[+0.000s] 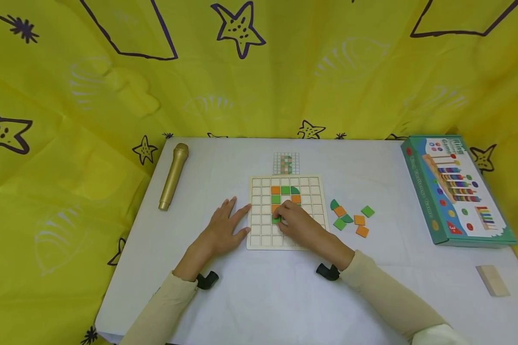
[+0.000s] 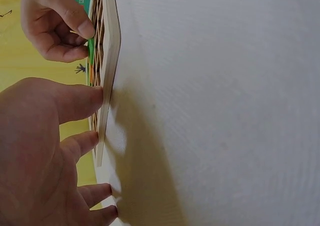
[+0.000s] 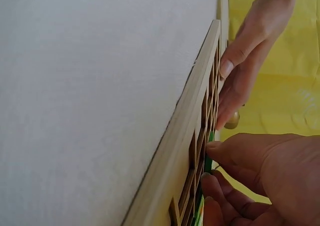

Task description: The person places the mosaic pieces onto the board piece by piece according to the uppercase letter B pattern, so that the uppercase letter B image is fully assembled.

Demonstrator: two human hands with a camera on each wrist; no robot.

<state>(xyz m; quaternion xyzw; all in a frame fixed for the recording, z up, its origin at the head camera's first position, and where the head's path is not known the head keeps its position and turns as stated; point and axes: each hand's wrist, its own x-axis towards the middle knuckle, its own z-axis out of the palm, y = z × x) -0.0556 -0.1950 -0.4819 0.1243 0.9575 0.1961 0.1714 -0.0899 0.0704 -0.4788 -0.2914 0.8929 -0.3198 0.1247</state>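
A wooden grid board (image 1: 260,237) lies in the middle of the table. My left hand (image 1: 222,230) has its fingers spread, with the thumb and forefinger touching the board's left edge. Over the grid, my right hand (image 1: 298,224) pinches a green square tile (image 2: 91,50) between thumb and fingers, low in the left column of coloured tiles. Orange squares (image 1: 276,190), green squares (image 1: 285,190) and a green quarter-round tile (image 1: 295,190) sit in the upper cells. The right hand hides some of the middle cells. Behind the board lies a small pattern card (image 1: 287,164) showing a green and orange figure.
Several loose tiles (image 1: 359,220), green and orange, lie right of the board. A gold microphone (image 1: 174,177) rests at the back left. At the right stand a boxed game (image 1: 462,191) and a small wooden block (image 1: 493,281). A yellow patterned cloth (image 1: 259,91) hangs behind the table.
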